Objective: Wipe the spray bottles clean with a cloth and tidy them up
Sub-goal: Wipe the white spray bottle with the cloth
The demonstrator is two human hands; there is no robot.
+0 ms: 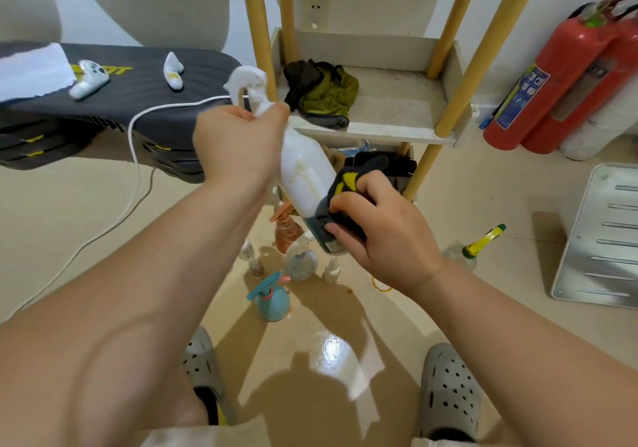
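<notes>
**Wiping a white spray bottle above the floor**

Holding a white bottle [303,170] tilted at centre frame, with the trigger head pointing to the upper left and the base to the lower right. Gripping its neck with the left hand [238,146], curling fingers and thumb round it just under the trigger. Pressing a dark cloth [348,184] with yellow marks against the lower body with the right hand [376,229], curling the fingers over the cloth and pinching it to the bottle.

Keeping all this above a cluster of small bottles standing on the beige floor [483,187]: a brown bottle [288,230], a speckled bottle [300,265] and a teal bottle [272,303] lowest in the frame. Showing a yellow-nozzle bottle [476,246] apart from them, at the right.

Showing a shelf [379,132] with yellow legs at upper centre, carrying a crumpled green rag [324,92]. Showing two red extinguishers [559,77] at the upper right edge and grey clogs [448,391] along the bottom.
</notes>
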